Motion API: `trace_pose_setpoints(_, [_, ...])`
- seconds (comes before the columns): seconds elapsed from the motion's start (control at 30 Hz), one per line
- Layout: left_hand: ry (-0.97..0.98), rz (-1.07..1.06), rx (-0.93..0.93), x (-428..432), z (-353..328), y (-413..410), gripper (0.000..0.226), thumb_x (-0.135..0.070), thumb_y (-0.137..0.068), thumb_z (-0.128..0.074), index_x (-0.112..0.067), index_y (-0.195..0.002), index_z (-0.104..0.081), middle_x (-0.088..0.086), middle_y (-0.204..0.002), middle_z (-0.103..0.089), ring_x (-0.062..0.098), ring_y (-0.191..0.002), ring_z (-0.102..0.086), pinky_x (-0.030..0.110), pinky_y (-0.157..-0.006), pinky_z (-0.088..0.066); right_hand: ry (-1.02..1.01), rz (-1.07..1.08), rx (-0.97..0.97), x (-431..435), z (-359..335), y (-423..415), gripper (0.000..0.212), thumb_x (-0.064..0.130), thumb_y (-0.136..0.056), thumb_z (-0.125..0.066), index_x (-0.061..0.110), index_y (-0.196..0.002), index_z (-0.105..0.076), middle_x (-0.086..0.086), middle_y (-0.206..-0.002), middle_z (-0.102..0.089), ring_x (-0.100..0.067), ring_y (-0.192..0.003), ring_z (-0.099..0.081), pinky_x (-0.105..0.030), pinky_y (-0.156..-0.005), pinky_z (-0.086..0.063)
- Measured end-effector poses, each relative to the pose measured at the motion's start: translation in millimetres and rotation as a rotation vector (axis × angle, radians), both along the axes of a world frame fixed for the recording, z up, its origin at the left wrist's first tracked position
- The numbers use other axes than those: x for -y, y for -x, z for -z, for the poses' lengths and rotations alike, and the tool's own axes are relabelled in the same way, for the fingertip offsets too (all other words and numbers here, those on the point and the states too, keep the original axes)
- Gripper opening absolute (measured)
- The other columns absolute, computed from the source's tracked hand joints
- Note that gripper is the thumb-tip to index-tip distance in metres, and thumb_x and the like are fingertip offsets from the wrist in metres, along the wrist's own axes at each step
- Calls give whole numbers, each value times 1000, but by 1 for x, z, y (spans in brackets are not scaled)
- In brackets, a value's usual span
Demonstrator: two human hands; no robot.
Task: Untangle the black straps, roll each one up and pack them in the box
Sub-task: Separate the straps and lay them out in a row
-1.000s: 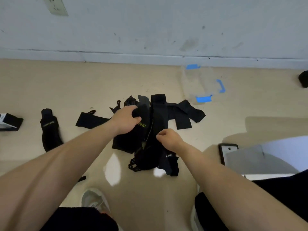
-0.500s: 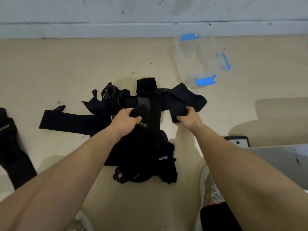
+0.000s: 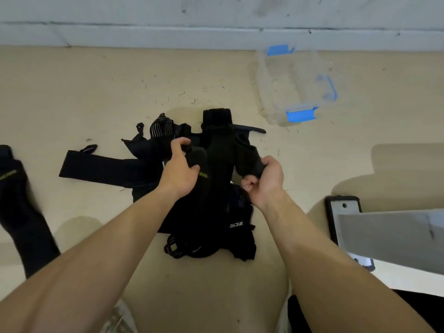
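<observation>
A tangled heap of black straps (image 3: 211, 217) lies on the tan floor in front of me. My left hand (image 3: 179, 168) grips a strap end near the heap's middle, beside yellow lettering. My right hand (image 3: 264, 180) grips the end of another black strap (image 3: 247, 155), lifted on the heap's right side. One long strap (image 3: 96, 168) stretches flat to the left. A clear plastic box (image 3: 295, 85) with blue clips stands open at the back right, apart from the heap.
A separate black strap (image 3: 21, 207) lies at the far left edge. A phone in a black case (image 3: 343, 215) and a grey panel (image 3: 394, 234) sit at the right. A grey wall runs along the back. My shoes show at the bottom.
My right hand took the right-hand strap end and pulled it up and toward me. My left hand kept its grip. The camera tilted further down and closer.
</observation>
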State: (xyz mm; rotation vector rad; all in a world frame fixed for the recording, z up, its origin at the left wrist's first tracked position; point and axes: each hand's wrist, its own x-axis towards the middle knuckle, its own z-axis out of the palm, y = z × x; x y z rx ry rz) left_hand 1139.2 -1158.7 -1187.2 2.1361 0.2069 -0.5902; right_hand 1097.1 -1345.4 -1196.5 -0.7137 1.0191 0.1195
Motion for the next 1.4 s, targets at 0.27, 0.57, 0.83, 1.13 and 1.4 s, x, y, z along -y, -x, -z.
trace_pose_setpoints(0.27, [79, 161, 198, 19, -26, 17, 52, 7, -96, -56, -26, -136, -61, -10, -125, -64, 10, -121, -57, 19, -106, -40, -255, -321, 31, 27, -51, 1, 30, 22, -94, -40, 19, -67, -52, 6, -59, -47, -5, -32, -24, -11, -36, -17])
trace_pose_setpoints(0.57, [175, 97, 51, 12, -59, 23, 21, 9, -89, -59, -4, -89, -75, 4, -80, -71, 14, -76, -64, 23, -74, -49, -3, -331, 29, 34, -65, 9, 15, 19, -99, -58, 14, -87, -66, 3, -71, -54, -5, -43, -44, -20, -45, -50])
trace_pose_setpoints(0.83, [269, -67, -91, -12, -64, 13, 33, 8, -89, -56, -17, -86, -76, 7, -90, -75, 31, -100, -70, 42, -95, -56, 358, -480, 42, 35, -46, 22, 40, 4, -99, -47, 18, -134, -60, -2, -110, -68, -18, -87, -70, -30, -67, -58])
trace_pose_setpoints(1.13, [460, -146, -209, -3, -81, 5, 27, 5, -91, -58, -14, -82, -75, 9, -84, -74, 30, -90, -71, 42, -87, -58, 1252, -1074, 57, 20, -39, 24, 39, 75, -78, -59, 41, -60, -64, -1, -83, -59, -19, -78, -54, -29, -60, -39])
trace_pose_setpoints(1.4, [489, -205, -229, -9, -78, 4, 27, 5, -93, -57, -13, -96, -76, 13, -97, -74, 33, -97, -71, 42, -84, -61, 963, -1025, 504, 22, -43, 17, 25, 20, -97, -62, 42, -102, -73, -17, -85, -71, -25, -80, -68, -34, -85, -54])
